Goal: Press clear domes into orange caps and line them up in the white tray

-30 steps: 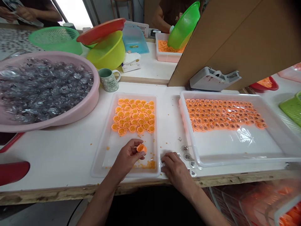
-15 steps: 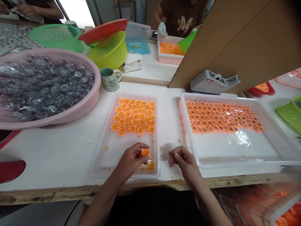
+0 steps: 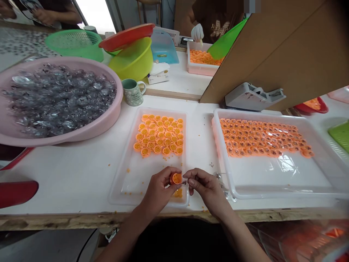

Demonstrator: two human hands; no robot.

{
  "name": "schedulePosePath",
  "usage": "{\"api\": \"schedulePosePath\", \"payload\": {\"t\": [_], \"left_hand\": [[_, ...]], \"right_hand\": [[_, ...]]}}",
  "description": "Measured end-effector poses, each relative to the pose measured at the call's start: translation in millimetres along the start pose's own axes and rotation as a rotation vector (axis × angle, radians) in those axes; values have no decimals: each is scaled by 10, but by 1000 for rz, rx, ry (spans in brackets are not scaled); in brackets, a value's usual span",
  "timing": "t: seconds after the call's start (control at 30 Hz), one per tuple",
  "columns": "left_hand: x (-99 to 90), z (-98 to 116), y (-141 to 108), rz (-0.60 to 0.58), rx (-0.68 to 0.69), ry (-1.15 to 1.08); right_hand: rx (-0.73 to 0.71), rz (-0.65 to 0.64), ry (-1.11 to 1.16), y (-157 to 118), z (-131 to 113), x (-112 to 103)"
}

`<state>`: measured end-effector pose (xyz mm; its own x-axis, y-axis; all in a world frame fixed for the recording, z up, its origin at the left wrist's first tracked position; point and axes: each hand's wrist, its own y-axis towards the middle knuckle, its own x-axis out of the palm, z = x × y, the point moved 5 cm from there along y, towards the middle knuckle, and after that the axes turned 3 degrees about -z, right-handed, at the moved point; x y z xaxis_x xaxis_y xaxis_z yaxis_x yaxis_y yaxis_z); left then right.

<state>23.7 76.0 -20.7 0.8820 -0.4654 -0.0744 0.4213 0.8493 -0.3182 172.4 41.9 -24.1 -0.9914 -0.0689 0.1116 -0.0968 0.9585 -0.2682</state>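
Note:
My left hand (image 3: 160,186) is closed around a small orange cup (image 3: 177,178), its mouth tilted toward me and orange bits inside. Close against the cup's right side, the fingertips of my right hand (image 3: 206,187) pinch a small dark and clear piece (image 3: 184,182), too small to make out fully. Both hands are over the right front part of a shallow white tray (image 3: 116,189). Rows of similar orange cups (image 3: 159,135) with yellow-orange contents stand at its far end. Loose orange bits (image 3: 178,193) lie in the tray's near right corner.
A larger white tray (image 3: 313,191) at right holds rows of orange cups with printed tops (image 3: 259,136). A pink basin (image 3: 109,127) of clear wrapped pieces, a mug (image 3: 133,94) and a tape dispenser (image 3: 253,96) stand around. Beyond, a co-worker's gloved hand (image 3: 197,32) is over another tray.
My right hand has moved left with the small piece, up to the orange cup. Shiny clear pieces now show beside the right tray's near left corner. The view has shifted slightly.

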Motion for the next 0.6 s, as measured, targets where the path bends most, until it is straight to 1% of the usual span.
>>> {"api": "schedulePosePath", "payload": {"t": [0.1,0.17,0.23,0.3,0.4,0.43,0.5,0.6], "left_hand": [[53,-40,-14,30,37,50],[88,-70,-24,30,81,102],[119,-94,-36,9,115,112],[135,-93,-47,-9,126,65],[131,-47,-55,-8,92,-37],[127,-29,-57,-2,74,-67],[110,-2,-64,39,52,-129],[81,6,-92,112,61,-232]], "right_hand": [[0,60,-83,35,32,38],[-24,128,-208,29,52,35],[-89,183,-371,8,46,33],[-185,221,-535,-18,20,47],[-318,271,-701,-56,-25,85],[-336,296,-720,-68,-35,91],[-306,324,-688,-91,-33,99],[-232,285,-544,-136,-21,130]]}}
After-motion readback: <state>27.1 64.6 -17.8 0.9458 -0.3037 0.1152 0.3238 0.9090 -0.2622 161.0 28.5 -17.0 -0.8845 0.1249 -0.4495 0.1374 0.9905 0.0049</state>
